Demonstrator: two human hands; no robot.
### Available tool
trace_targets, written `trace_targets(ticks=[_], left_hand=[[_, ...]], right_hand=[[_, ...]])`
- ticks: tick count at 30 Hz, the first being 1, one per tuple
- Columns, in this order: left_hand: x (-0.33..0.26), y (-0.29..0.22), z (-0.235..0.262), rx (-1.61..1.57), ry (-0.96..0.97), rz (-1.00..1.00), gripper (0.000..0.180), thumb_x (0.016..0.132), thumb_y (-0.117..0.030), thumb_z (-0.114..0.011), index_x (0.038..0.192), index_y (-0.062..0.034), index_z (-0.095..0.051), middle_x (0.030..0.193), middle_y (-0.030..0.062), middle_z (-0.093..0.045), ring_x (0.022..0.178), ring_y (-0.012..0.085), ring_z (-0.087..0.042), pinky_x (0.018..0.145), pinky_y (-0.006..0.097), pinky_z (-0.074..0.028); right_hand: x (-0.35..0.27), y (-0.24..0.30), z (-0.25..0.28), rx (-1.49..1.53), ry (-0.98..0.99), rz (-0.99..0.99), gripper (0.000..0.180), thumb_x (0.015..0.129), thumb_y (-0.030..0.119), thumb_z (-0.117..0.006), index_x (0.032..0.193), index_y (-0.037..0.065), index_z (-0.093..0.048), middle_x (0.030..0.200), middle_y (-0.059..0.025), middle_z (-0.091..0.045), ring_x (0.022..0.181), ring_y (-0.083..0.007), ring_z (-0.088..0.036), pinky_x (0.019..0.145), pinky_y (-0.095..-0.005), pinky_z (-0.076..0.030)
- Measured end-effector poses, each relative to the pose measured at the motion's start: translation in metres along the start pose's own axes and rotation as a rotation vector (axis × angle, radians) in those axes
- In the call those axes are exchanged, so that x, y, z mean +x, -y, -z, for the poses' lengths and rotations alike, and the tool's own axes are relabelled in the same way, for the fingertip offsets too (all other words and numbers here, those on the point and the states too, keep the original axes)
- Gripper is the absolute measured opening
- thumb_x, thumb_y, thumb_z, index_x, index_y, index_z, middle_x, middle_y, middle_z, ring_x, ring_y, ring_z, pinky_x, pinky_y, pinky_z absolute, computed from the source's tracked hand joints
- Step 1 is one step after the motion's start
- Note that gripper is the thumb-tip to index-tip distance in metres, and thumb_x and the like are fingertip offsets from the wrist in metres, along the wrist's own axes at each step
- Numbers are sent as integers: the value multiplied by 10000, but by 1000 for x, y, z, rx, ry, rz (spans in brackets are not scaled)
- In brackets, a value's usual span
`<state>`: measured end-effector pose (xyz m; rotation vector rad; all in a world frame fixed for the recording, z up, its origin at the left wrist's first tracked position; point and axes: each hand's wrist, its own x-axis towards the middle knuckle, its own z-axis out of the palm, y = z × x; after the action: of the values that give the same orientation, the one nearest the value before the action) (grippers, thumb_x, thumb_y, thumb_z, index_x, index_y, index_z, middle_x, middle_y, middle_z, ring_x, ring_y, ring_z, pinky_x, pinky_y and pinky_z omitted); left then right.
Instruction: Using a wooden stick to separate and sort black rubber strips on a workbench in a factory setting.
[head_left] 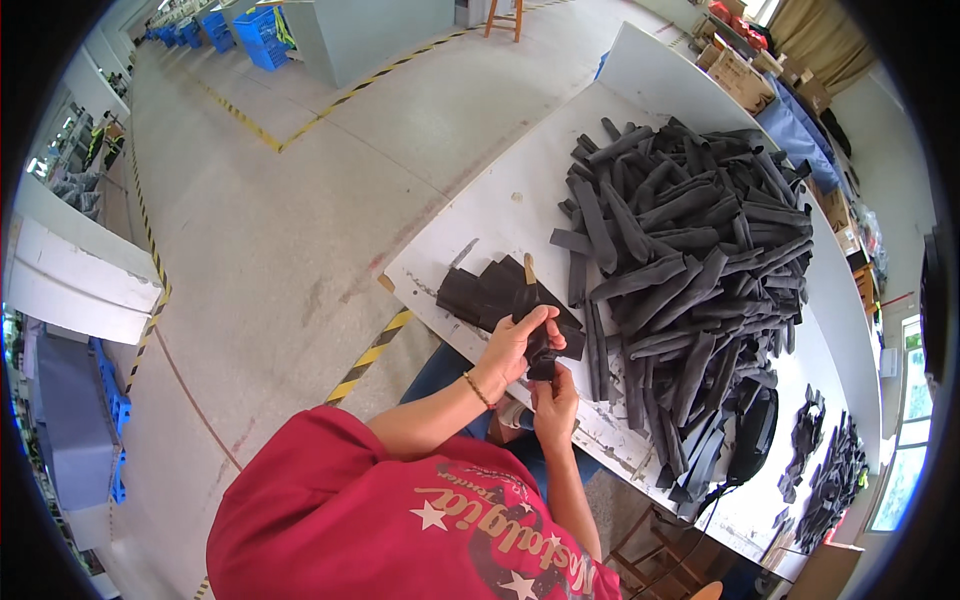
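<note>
Close to the table's near edge, my left hand [510, 350] is closed around a small black piece of material [541, 364]. My right hand [556, 404] pinches the lower end of the same piece from below. Just beyond my fingers a flat stack of black pieces [472, 297] lies on the table. A narrow tan-coloured tip [529, 266] sticks up above my left hand; what it belongs to is hidden. To the right rises a large heap of dark grey, flattened tube-like strips [690, 240].
The white table [470, 225] has a raised panel [660, 75] at its far side. Smaller dark strip piles [835, 475] and a black object with a cable [755, 435] lie farther right. A wooden stool [665, 555] stands under the near edge. Blue crates [262, 38] stand on the floor.
</note>
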<state>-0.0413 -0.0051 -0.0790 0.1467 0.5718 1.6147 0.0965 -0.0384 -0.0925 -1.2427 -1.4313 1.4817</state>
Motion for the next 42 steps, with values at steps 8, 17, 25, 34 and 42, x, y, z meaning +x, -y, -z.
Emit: trace_targets(ticks=[8,17,25,34,42], left_hand=[[5,-10,-13,42,-144,-44,212,879,-182,-667,883,26,-630,799,140,-666,734,257,-674,722,398,-579],[19,-22,-5,195,-205,-50,164,906,-135,-606,902,29,-598,794,158,-671,668,253,-673,627,344,-581],[26,-49,18,257,-337,-479,321,954,-288,-539,1066,11,-509,942,111,-605,830,163,-618,769,307,-522],[-9,-8,0,102,-162,116,343,935,-367,-573,805,-51,-546,541,6,-478,384,116,-443,344,242,-325],[-5,-15,-15,212,68,83,406,961,-431,-492,810,-54,-520,597,62,-538,463,203,-554,459,314,-463]], right_hand=[[-29,4,2,-302,5,-21,176,919,52,-477,1039,-44,-562,686,-58,-615,527,-84,-514,480,-247,-407],[-69,2,22,-123,235,-354,212,974,130,-474,1057,-8,-612,645,-14,-568,523,-50,-463,471,-214,-367],[-82,4,42,-27,155,-314,201,985,109,-468,1102,-8,-582,648,9,-526,507,-26,-380,457,-180,-293],[-79,17,27,-211,217,-220,179,974,120,-480,1022,-7,-597,608,6,-512,525,-55,-433,479,-217,-355],[-99,41,42,-94,195,-354,186,990,124,-453,1036,-9,-574,625,11,-512,498,-31,-369,454,-191,-288]])
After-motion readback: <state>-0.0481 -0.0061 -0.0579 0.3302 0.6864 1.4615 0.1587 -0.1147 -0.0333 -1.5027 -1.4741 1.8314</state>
